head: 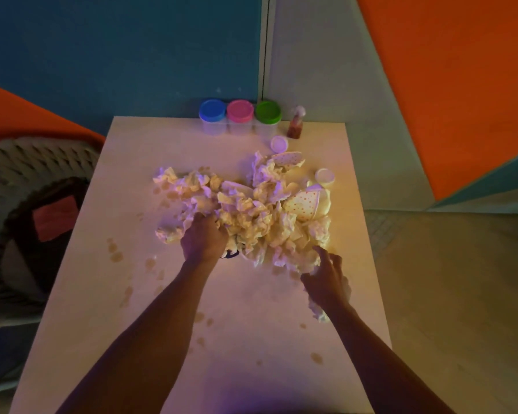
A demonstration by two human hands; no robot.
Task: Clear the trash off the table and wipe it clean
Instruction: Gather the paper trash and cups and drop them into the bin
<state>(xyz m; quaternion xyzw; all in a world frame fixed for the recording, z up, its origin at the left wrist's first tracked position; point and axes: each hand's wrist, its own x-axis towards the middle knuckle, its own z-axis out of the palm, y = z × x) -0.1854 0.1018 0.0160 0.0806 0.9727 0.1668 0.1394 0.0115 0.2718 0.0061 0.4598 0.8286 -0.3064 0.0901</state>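
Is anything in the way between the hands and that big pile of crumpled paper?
No, nothing visible. The left hand is already dug into the crumpled paper pile, gripping some. The right hand is at the pile's near edge and seems to hold a crumpled piece underneath.

The middle of the white table [81,282] is being taken up by a wide heap of crumpled paper [251,216], with dotted paper cups [304,201] lodged in its right side and far edge. The far edge is being blocked by three lidded jars [240,118] set touching in a row, a small spray bottle [295,124] just beside them, and two loose white lids [324,176] between bottle and heap. The near half of the table, spotted with brown stains [115,253], is being crossed by both forearms. The left flank is being closed off by a woven basket [18,186] beside the table; the right flank is being left open to the floor.
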